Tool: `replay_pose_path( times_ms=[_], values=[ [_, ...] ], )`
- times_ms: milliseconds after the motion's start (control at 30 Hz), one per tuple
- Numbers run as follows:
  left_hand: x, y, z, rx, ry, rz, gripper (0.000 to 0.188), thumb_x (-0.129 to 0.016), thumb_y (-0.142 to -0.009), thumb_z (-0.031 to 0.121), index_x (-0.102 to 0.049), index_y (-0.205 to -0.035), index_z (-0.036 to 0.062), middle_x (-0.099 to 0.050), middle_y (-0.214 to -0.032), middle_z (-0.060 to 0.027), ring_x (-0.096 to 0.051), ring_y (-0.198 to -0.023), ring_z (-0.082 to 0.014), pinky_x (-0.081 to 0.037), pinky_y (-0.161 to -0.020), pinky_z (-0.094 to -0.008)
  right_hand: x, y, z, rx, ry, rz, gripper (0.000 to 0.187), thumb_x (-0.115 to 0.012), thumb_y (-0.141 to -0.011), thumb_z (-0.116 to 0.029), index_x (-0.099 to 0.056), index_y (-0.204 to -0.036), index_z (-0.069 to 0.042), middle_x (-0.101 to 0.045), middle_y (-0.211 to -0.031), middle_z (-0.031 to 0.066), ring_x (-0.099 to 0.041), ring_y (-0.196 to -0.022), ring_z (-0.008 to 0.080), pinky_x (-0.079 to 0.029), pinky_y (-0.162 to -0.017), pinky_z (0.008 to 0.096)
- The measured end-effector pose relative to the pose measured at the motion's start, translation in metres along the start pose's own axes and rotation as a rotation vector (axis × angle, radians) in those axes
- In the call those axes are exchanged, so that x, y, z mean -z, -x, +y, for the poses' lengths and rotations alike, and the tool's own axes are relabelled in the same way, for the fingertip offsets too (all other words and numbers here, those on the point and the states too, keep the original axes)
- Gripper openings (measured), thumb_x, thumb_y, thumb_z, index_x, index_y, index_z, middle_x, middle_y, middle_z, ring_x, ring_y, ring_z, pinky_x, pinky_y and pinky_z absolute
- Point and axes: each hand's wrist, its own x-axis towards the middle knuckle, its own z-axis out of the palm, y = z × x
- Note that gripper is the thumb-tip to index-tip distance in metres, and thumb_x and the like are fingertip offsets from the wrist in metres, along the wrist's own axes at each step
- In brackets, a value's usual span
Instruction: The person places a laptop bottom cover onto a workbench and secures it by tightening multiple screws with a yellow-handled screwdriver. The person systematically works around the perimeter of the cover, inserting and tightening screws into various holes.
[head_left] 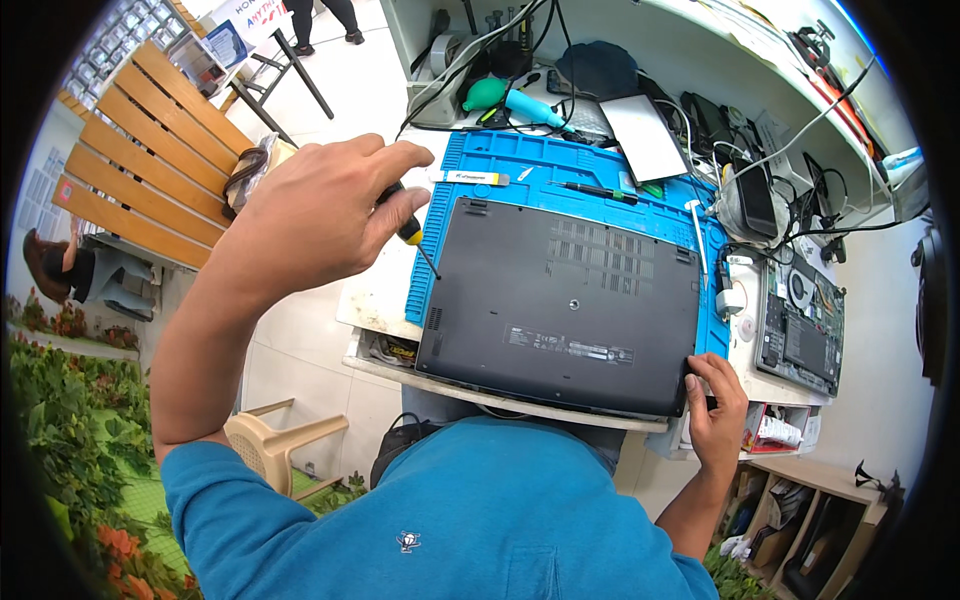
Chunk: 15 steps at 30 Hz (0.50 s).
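A dark laptop [540, 300] lies upside down on a blue repair mat [422, 285], its bottom cover with vents and labels facing up. My left hand [310, 205] is closed around a screwdriver [411, 232] with a black and yellow handle. The screwdriver's thin shaft slants down to the laptop's left edge, and its tip is at the cover there. At the near right corner, my right hand [718, 412] grips the laptop's edge, fingers on top. Something small and dark shows beside its thumb; I cannot make out what it is.
Beyond the laptop lie a black pen-like tool [597, 192], a white and yellow strip [470, 178] and a green air blower [486, 94]. An opened laptop [803, 325] rests at the right. Cables [560, 60] hang from the shelf. A wooden bench [150, 150] stands left.
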Motion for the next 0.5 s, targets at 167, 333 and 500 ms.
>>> replay_pose_path(
  times_ms=[167, 333, 500],
  values=[
    [0.005, 0.001, -0.003, -0.092, 0.133, -0.047, 0.037, -0.072, -0.106, 0.025, -0.071, -0.141, 0.0123, -0.076, -0.117, -0.0131, -0.076, -0.104, -0.0314, -0.058, -0.098, -0.0462, 0.000, -0.005, -0.004, 0.048, 0.031, 0.003, 0.025, -0.075, -0.102, -0.007, -0.080, -0.124, 0.003, -0.076, -0.125, 0.0220, -0.074, -0.116, 0.0353, -0.055, -0.106, 0.0425],
    [0.004, -0.006, -0.008, -0.158, 0.172, -0.042, 0.043, -0.072, -0.108, 0.042, -0.072, -0.137, 0.0108, -0.078, -0.118, -0.0154, -0.077, -0.103, -0.0328, -0.058, -0.093, -0.0479, -0.042, -0.044, -0.068, 0.428, 0.060, -0.130, 0.029, -0.077, -0.097, -0.005, -0.077, -0.126, -0.001, -0.073, -0.126, 0.0166, -0.069, -0.121, 0.0386, -0.053, -0.108, 0.0480],
    [0.003, -0.014, 0.001, 0.051, -0.017, -0.062, 0.036, -0.076, -0.105, 0.037, -0.075, -0.129, 0.0095, -0.079, -0.120, -0.0141, -0.077, -0.100, -0.0341, -0.058, -0.090, -0.0476, -0.135, -0.112, -0.145, 0.739, 0.047, -0.443, 0.042, -0.076, -0.103, -0.024, -0.070, -0.138, -0.001, -0.067, -0.142, 0.0161, -0.061, -0.134, 0.0357, -0.045, -0.119, 0.0503]
  ],
)
